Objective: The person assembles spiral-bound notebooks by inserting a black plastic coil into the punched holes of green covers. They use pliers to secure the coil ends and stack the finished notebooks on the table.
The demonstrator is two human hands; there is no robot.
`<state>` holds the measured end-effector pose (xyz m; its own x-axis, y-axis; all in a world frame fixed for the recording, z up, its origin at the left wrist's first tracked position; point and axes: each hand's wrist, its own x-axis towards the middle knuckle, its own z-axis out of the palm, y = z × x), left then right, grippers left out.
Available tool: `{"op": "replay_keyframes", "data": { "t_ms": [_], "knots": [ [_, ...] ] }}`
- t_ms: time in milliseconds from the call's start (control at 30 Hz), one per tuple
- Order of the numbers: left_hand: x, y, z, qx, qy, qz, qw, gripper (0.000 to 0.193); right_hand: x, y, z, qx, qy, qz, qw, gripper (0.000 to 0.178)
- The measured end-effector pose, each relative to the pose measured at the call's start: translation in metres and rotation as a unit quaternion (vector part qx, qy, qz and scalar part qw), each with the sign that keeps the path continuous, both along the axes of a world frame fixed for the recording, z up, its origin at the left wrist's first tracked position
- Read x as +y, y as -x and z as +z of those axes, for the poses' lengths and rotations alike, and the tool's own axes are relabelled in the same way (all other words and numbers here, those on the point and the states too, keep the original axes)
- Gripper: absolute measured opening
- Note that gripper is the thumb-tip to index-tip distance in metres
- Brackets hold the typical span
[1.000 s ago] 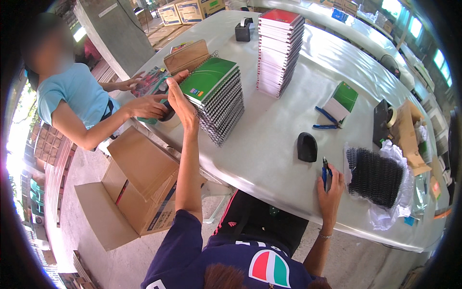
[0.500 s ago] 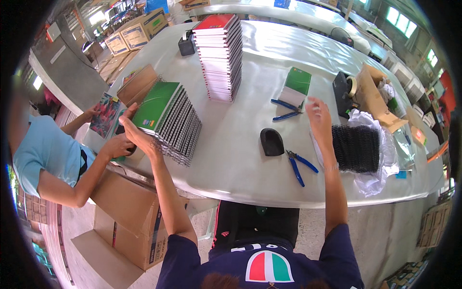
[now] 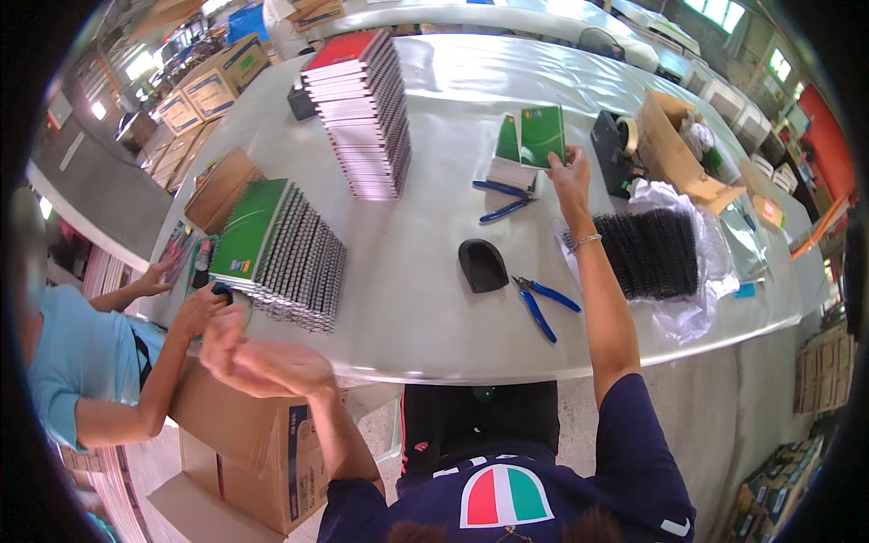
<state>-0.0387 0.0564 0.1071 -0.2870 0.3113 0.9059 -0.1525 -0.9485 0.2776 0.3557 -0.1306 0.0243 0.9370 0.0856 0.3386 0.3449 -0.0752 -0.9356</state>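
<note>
Clock read from mid-view, 12 o'clock at the far side.

Co-worker (image 3: 90,362) in a light-blue shirt: between 8 and 9 o'clock.
Cardboard box (image 3: 253,439), flaps out: between 7 and 8 o'clock, below the table (image 3: 425,326).
Left hand (image 3: 262,359): 8 o'clock, nearer than the green stack; blurred, so whether its fingers are spread or pressed together cannot be told.
Stack of green wire-bound notebooks (image 3: 262,231): 9 o'clock.
Stack of red-covered notebooks (image 3: 362,118), tall: 11 o'clock.
Black rounded holder (image 3: 482,265): just 3-ward of centre.
Green-topped block of white pages (image 3: 511,172): 1 o'clock; blue-handled pliers (image 3: 507,187) beside it.
Second pliers (image 3: 536,314), jaws pointing to 11: near 4 o'clock.
Green-covered booklet (image 3: 542,134): 1 o'clock, pinched at its near right corner by the right hand (image 3: 568,172).
Black tape dispenser (image 3: 611,149): 2 o'clock.
Black binding coils (image 3: 647,256), on white paper (image 3: 715,235): 3 o'clock.
</note>
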Motion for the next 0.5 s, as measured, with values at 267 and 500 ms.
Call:
{"op": "replay_keyframes", "data": {
  "t_ms": [267,500],
  "knots": [
    [-0.091,-0.046,0.011,0.404,-0.061,-0.04,0.912,0.043,-0.062,0.171,0.082,-0.182,0.157,0.245,0.939,0.033],
    [-0.105,-0.044,0.011,0.635,-0.046,-0.157,0.755,0.026,-0.111,0.22,0.067,-0.235,0.232,0.229,0.916,0.028]
  ]
}}
